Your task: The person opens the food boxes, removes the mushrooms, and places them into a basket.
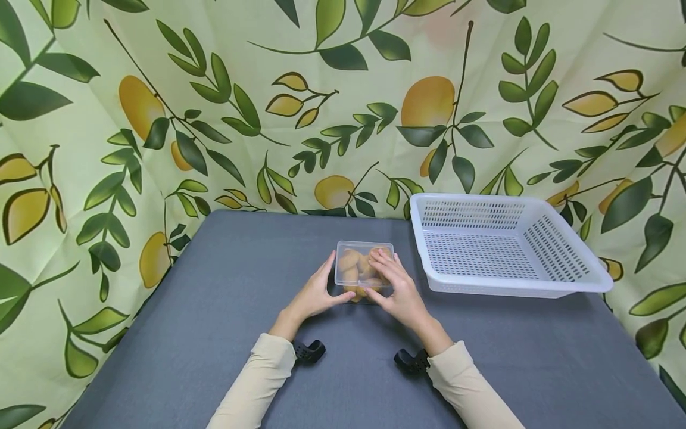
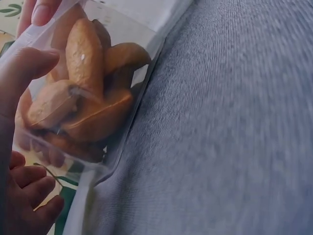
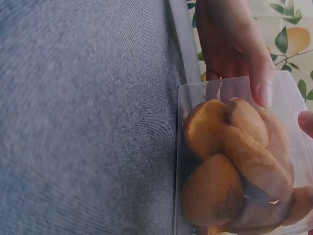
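Note:
A clear plastic box [image 1: 345,281] of brown, rounded, baked-looking pieces [image 2: 84,58] stands on the grey table, its translucent lid [image 1: 351,245] on top. My left hand [image 1: 313,295] holds the box at its left side, thumb [image 3: 263,83] on the front wall and fingers reaching along the side. My right hand [image 1: 399,292] lies over the right part of the lid with fairly straight fingers, its thumb at the front rim. In the left wrist view, the right thumb [image 2: 45,12] shows near the lid edge. Several pieces press against the clear walls [image 3: 215,191].
A white perforated plastic basket [image 1: 536,289] stands right of the box at the back of the table [image 1: 257,256]. Behind hangs a cloth [image 1: 214,149] with a leaf and lemon print. Black wrist cameras [image 1: 309,353] sit on both forearms.

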Tool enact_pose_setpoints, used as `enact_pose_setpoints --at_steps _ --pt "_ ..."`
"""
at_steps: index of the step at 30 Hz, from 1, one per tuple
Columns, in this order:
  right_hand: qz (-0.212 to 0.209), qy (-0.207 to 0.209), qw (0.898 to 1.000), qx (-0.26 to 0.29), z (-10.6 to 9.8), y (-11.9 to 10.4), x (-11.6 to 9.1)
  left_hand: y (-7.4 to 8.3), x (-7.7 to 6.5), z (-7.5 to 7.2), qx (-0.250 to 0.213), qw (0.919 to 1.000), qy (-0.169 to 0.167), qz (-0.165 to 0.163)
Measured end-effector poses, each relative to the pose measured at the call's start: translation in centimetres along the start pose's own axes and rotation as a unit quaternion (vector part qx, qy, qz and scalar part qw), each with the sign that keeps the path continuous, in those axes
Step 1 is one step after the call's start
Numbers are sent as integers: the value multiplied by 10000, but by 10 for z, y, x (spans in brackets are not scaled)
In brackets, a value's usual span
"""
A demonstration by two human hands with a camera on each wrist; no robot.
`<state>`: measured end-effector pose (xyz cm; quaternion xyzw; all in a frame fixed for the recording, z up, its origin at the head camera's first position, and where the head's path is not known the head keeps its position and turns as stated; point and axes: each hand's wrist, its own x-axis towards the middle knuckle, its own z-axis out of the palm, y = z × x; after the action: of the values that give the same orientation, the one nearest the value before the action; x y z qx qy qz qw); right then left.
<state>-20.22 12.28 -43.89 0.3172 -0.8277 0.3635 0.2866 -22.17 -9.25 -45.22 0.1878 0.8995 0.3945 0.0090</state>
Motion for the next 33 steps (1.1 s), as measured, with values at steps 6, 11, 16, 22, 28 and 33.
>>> enact_pose_setpoints --at_steps 6,11,16,22,28,33 --pt "-163 -66 9995 -258 2 3 1 0 4 9 -384 9992 89 -2" --pt "-349 -355 9973 -535 1 5 2 -1 5 13 -536 9984 173 30" --pt "-550 -481 9947 -719 -1 6 2 -2 5 13 -486 9986 203 105" --pt "-1076 -603 9852 -1194 -2 7 4 -2 4 14 -504 9986 165 41" --pt "-2028 -558 9641 -1624 -2 13 6 0 4 14 -539 9985 118 -23" --pt "-2538 -546 9440 -2035 -2 14 7 1 3 15 -541 9984 149 -34"
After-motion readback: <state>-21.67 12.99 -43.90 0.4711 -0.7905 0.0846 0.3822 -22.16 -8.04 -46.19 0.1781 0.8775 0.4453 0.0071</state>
